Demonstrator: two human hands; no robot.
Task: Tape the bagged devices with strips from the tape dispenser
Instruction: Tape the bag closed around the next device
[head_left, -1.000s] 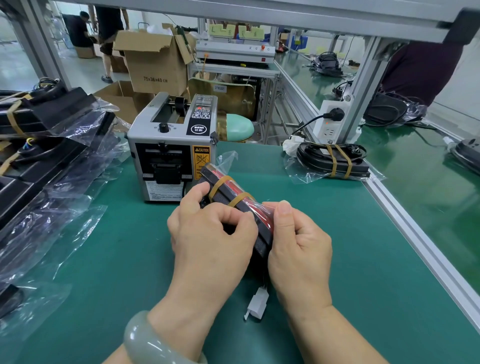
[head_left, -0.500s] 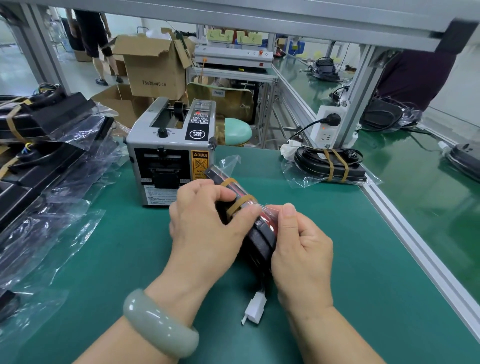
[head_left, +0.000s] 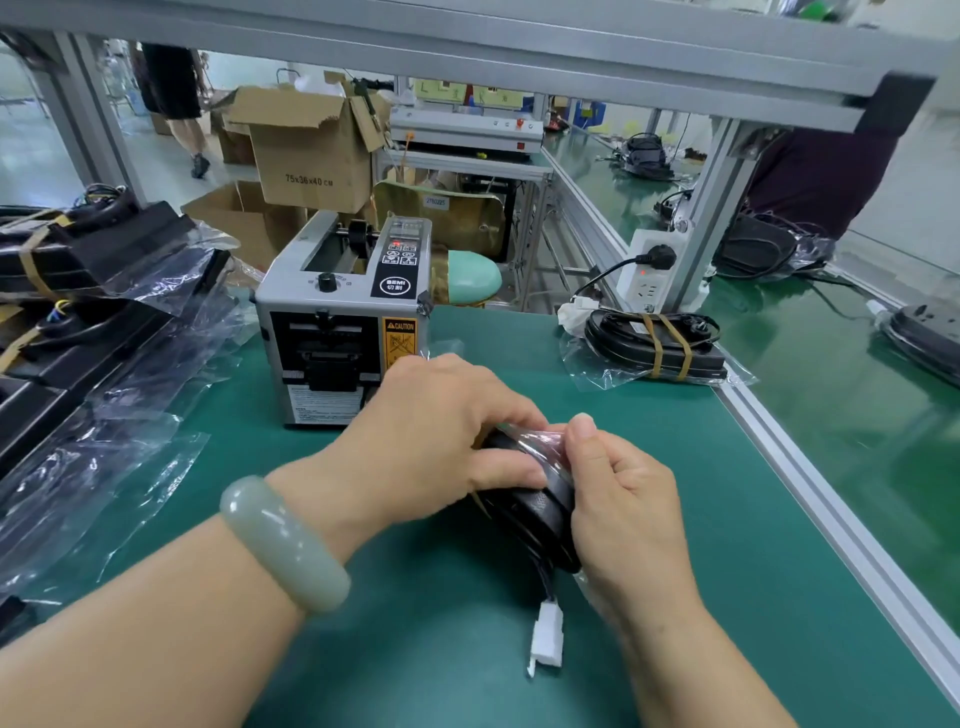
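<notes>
A black bagged device (head_left: 540, 509) stands on edge on the green mat, wrapped in clear plastic, with a white connector (head_left: 548, 636) trailing toward me. My left hand (head_left: 441, 436) lies over its top and left side, fingers curled round it, hiding its tape bands. My right hand (head_left: 618, 499) grips its right side, thumb pressing the plastic at the top. The grey tape dispenser (head_left: 345, 322) stands just behind my left hand. A second bagged device (head_left: 657, 345) with two brown tape bands lies at the back right.
Black devices in loose clear bags (head_left: 98, 322) are stacked along the left. An aluminium rail (head_left: 810, 467) borders the mat on the right. A power strip (head_left: 649, 275) hangs on the frame post. Cardboard boxes (head_left: 306, 150) and a person stand behind.
My left hand has slid forward over the top of the device, covering the tape bands. The device has tipped lower toward the mat. My right hand keeps its grip.
</notes>
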